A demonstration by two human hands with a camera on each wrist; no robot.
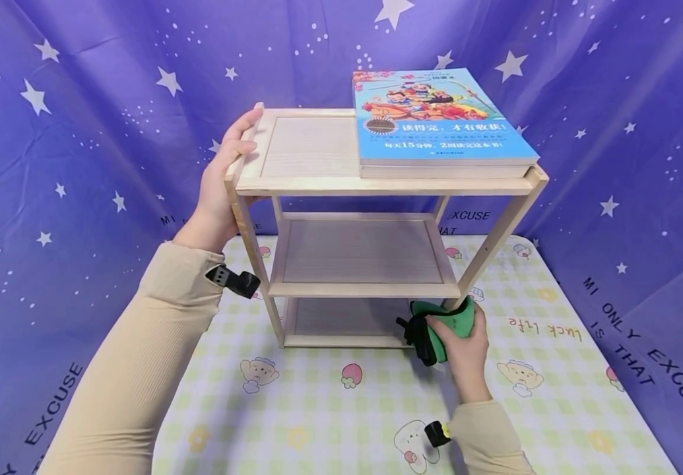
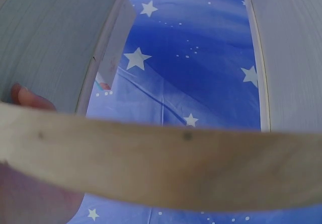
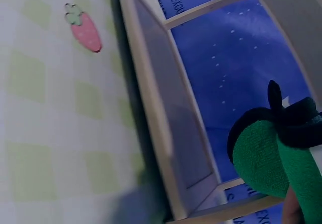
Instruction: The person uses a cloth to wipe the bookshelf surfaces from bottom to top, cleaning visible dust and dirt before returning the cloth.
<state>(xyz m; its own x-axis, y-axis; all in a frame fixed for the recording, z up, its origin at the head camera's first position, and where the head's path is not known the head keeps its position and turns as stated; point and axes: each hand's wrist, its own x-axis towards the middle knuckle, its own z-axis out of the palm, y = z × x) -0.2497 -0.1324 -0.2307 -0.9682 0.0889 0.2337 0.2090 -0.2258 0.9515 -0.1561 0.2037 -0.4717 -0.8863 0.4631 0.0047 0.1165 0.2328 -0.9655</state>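
Note:
A pale wooden three-tier shelf (image 1: 311, 148) stands upright on the table. My left hand (image 1: 215, 188) grips its upper left side, fingers over the rim; the left wrist view shows the side bar (image 2: 166, 166) close up with part of the hand (image 2: 34, 100) behind it. Low at the right front leg (image 1: 498, 227), my right hand (image 1: 467, 356) holds a folded green cloth (image 1: 458, 320) with black edging and a dangling black cord. The cloth (image 3: 261, 158) covers part of that leg, and its fuzzy surface shows in the right wrist view. Whether it wraps fully around the leg is hidden.
A thick blue illustrated book (image 1: 436, 142) lies on the right part of the top tier, reaching the right edge. A checked cartoon tablecloth (image 1: 317, 409) covers the table. Purple star-printed curtains (image 1: 109, 119) enclose the back and both sides.

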